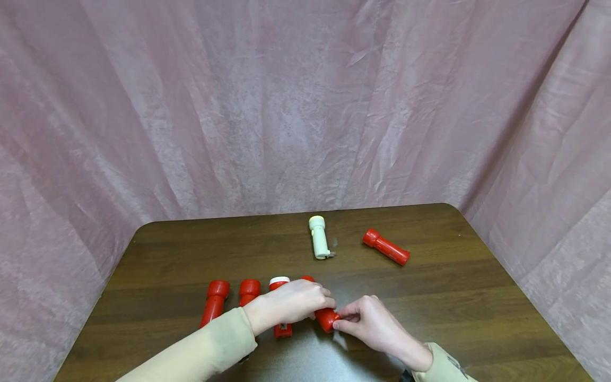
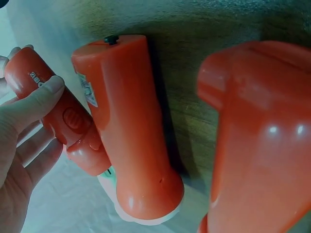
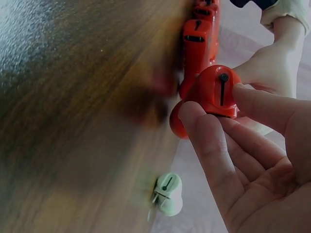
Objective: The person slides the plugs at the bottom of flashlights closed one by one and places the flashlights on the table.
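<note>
My left hand (image 1: 297, 300) grips a red flashlight (image 1: 326, 320) around its body, just above the table. In the left wrist view the thumb lies along the flashlight (image 2: 73, 116), near an oval button and white lettering. My right hand (image 1: 377, 327) pinches its tail end between thumb and forefinger. That tail end (image 3: 218, 85) shows a dark slot with a small black knob in the right wrist view. Beside my left hand lies a red flashlight with a white rim (image 1: 283, 330), partly covered by the hand.
Two more red flashlights, one at far left (image 1: 213, 305) and one next to it (image 1: 250, 291), lie partly behind my left arm. Farther back are a mint-green flashlight (image 1: 319, 239), with prongs sticking out at its tail, and another red flashlight (image 1: 386, 248). Pink curtains (image 1: 286, 106) surround the wooden table (image 1: 191, 249).
</note>
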Available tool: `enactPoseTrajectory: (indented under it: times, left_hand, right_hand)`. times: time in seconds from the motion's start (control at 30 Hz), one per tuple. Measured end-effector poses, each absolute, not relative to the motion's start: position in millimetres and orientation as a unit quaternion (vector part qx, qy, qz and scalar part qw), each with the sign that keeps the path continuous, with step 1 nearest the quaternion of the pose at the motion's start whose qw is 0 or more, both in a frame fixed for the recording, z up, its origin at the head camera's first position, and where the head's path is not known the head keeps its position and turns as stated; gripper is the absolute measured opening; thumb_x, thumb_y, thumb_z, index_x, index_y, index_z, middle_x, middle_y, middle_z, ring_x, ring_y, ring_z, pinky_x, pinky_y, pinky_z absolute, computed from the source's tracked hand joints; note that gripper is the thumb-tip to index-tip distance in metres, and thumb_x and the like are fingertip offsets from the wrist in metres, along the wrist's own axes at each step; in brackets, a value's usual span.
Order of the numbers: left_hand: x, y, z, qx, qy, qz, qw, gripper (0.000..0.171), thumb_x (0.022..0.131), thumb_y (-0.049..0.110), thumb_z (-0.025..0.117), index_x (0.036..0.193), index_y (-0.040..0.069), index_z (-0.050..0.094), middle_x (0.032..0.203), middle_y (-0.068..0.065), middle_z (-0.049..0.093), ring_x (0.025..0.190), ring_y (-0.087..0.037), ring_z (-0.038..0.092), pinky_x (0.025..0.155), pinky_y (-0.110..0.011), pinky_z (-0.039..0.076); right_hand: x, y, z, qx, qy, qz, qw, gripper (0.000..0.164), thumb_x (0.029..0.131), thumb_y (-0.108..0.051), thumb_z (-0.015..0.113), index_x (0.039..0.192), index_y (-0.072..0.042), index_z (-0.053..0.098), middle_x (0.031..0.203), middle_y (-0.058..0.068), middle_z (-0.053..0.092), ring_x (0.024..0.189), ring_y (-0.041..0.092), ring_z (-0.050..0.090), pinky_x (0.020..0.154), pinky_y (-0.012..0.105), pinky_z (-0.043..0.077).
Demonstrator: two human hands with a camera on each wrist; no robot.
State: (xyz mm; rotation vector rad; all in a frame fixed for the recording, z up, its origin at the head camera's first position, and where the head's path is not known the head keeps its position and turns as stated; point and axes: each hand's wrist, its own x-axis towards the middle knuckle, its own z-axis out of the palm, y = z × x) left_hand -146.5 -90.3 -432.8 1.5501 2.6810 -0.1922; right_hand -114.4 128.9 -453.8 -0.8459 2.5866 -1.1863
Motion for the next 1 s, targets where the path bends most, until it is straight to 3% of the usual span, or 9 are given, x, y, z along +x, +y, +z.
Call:
enactPoseTrajectory:
  times: [0.33, 0.53, 0.8, 1.0]
  left_hand:
    - [-146.6, -88.5, -438.9, 0.496, 0.864, -0.086, 0.008, 0.035, 0.077, 0.016, 0.093, 0.103, 0.029, 0.074, 0.096, 0.016, 0.071, 0.091, -0.004, 0.064, 0.08, -0.014, 0.054]
    - [-146.0, -88.3, -441.1, 0.498, 0.86, -0.105, -0.013, 0.026, 0.084, 0.012, 0.083, 0.101, 0.03, 0.075, 0.096, 0.016, 0.071, 0.091, -0.005, 0.062, 0.08, -0.015, 0.053]
    - [-144.3, -86.7, -442.9, 0.504, 0.852, -0.136, -0.035, 0.016, 0.091, 0.02, 0.073, 0.102, 0.032, 0.075, 0.096, 0.015, 0.071, 0.094, -0.006, 0.063, 0.08, -0.016, 0.054]
    - [-145.3, -90.0, -446.4, 0.508, 0.85, -0.135, -0.042, 0.016, 0.091, 0.019, 0.074, 0.103, 0.03, 0.075, 0.099, 0.014, 0.071, 0.098, -0.006, 0.063, 0.081, -0.016, 0.055]
  right_hand:
    - [-116.0, 124.5, -458.8, -0.301, 0.872, -0.375, 0.091, 0.007, 0.089, -0.018, 0.083, 0.082, -0.016, 0.084, 0.072, -0.008, 0.079, 0.059, -0.014, 0.047, 0.053, 0.012, 0.042]
    - [-116.8, 121.6, -463.5, -0.302, 0.875, -0.367, 0.092, 0.006, 0.088, -0.018, 0.083, 0.083, -0.015, 0.085, 0.07, -0.007, 0.078, 0.058, -0.013, 0.045, 0.053, 0.013, 0.039]
    - [-117.8, 119.1, -465.0, -0.31, 0.88, -0.349, 0.089, 0.008, 0.087, -0.017, 0.082, 0.079, -0.016, 0.084, 0.063, -0.009, 0.073, 0.057, -0.012, 0.04, 0.051, 0.012, 0.034]
    - [-117.2, 117.3, -467.7, -0.311, 0.893, -0.319, 0.072, 0.006, 0.086, -0.02, 0.084, 0.08, -0.019, 0.085, 0.069, -0.011, 0.077, 0.06, -0.013, 0.047, 0.06, 0.018, 0.04]
